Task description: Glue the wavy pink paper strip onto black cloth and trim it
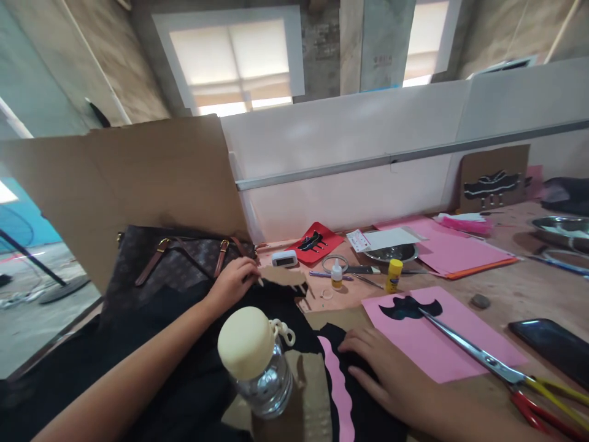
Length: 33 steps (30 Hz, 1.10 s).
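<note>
Room: a craft workshop, from where I stand.
Wall point(321, 49): rough and stained, at twelve o'clock.
Windows point(230, 55): covered, at eleven and past one.
Surface point(510, 294): spread with making supplies.
Scissors point(490, 362): long-bladed, at four, over pink paper point(427, 347).
Glue stick point(393, 276): upright, also towards four.
Cut-outs: wavy pink strip point(340, 393) at five, black shape point(492, 186) on cardboard at three.

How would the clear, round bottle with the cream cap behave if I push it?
The bottle would probably tip if pushed high up, since it stands taller than wide. Its smooth, shiny wall may feel slippery. Once over, that rounded body could roll.
</note>
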### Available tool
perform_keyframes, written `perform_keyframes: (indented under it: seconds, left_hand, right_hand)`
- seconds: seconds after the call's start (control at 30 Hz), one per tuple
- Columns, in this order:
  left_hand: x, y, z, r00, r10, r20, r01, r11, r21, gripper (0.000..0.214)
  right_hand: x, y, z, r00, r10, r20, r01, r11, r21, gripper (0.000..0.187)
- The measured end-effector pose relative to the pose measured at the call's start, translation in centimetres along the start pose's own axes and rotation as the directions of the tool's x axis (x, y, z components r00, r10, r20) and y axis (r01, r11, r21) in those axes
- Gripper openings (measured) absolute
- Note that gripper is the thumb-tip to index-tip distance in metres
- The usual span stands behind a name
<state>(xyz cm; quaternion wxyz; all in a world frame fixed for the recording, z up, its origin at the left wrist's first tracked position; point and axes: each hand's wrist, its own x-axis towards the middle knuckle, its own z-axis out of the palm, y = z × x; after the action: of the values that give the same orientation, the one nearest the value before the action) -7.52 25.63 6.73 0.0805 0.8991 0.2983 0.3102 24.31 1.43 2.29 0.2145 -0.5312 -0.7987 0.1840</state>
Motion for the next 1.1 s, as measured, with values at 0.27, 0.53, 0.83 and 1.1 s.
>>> perform_keyframes:
  seconds: [0.27, 0.53, 0.83, 1.1]
  left_hand:
    - [-7.3, 5.6, -2.6, 0.965, -0.262, -0.033, 0.228, 0.889, -0.396, 0.058]
    - [-10.4, 15.8, 2.3, 0.940, -0.324, 0.107, 0.307, 0.666, -0.680, 0.097]
    - [-12.1, 24.9, 0.3, 0.992, -0.065, 0.112, 0.121, 0.776, -0.619, 0.107]
    - [-16.5, 30.0, 0.5, 0.999, 0.022, 0.028, -0.022, 1.000, -0.012, 0.111]
  right_hand:
    - [-0.6, 0.6, 0.2, 0.987, -0.065, -0.149, 0.068, 0.998, 0.013, 0.025]
    - [-0.1, -2.9, -2.5, 0.956, -0.110, -0.270, 0.112, 0.994, -0.007, 0.041]
    - [-6.6, -11.6, -9.1, 0.956, -0.129, -0.263, 0.164, 0.980, 0.116, 0.083]
    - [-10.2, -13.8, -7.3, 0.995, -0.039, 0.090, 0.032, 0.997, 0.071, 0.063]
